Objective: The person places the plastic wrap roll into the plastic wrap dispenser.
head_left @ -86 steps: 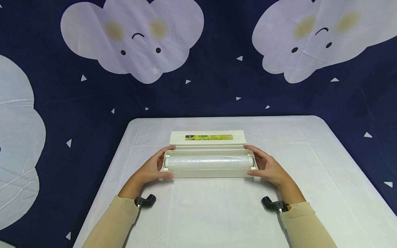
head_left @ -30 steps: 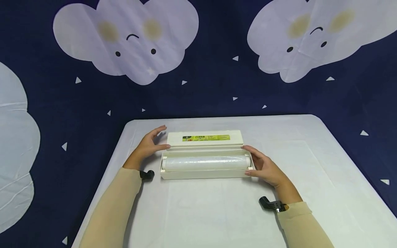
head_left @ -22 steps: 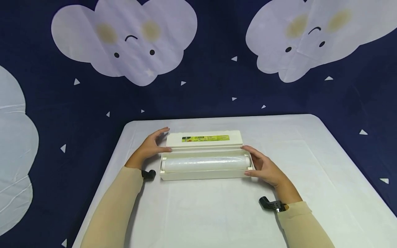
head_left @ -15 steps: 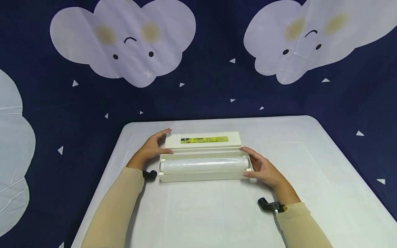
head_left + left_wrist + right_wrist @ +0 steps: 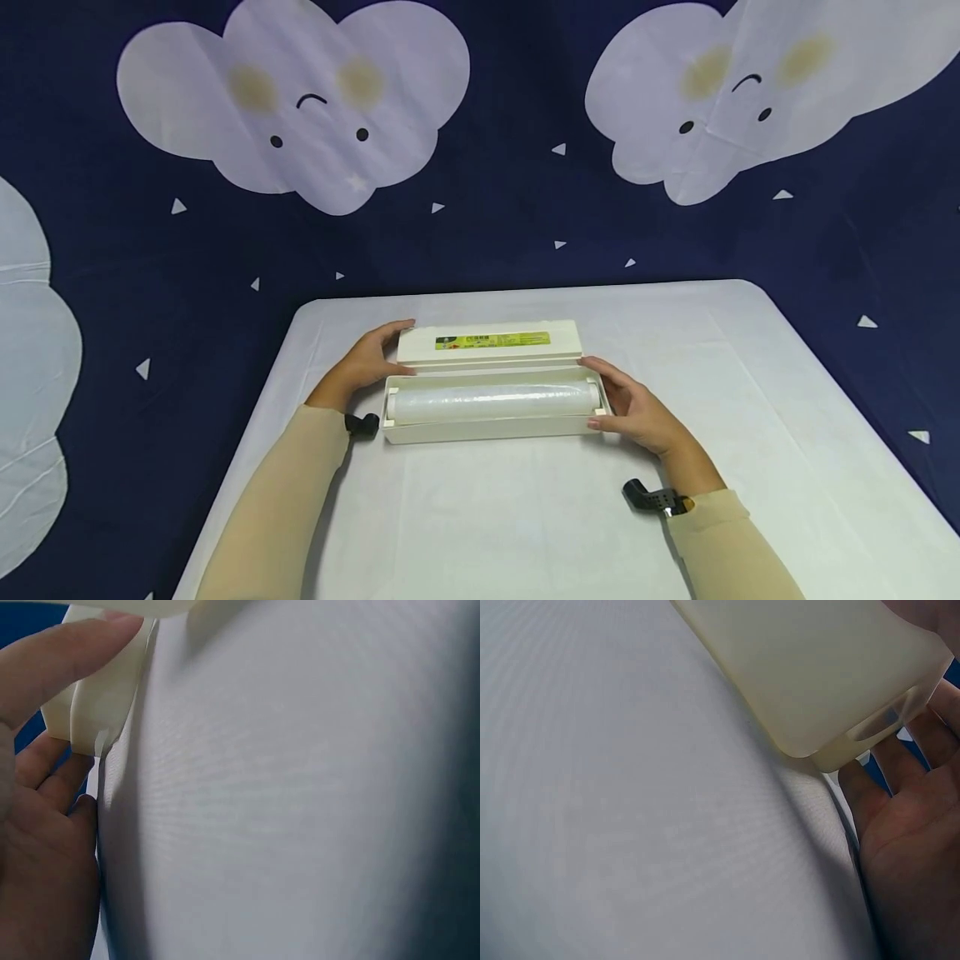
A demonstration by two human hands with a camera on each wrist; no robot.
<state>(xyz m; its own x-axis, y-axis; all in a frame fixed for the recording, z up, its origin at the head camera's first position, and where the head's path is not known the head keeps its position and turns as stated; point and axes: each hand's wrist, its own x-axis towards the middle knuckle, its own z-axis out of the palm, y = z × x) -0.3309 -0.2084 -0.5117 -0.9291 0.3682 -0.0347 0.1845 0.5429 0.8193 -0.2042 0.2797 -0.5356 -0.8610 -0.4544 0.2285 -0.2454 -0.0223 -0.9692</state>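
A long off-white cling film box lies on the table, with a roll of clear cling film inside. Directly behind it is its off-white lid, bearing a yellow-green label. My left hand holds the lid's left end, thumb at the front edge and fingers at the back; the left wrist view shows the thumb and fingers about the lid end. My right hand grips the box's right end between thumb and fingers. In the right wrist view, fingers reach behind the box end, and the thumb is mostly hidden.
A white cloth covers the table, which has rounded far corners. Behind it hangs a dark blue curtain printed with clouds and small triangles. Each wrist wears a black camera, such as the right wrist camera.
My left hand has let go of the box's left end, moved back to the lid and closed in on its left end. The right hand keeps its grip. The head view has shifted slightly.
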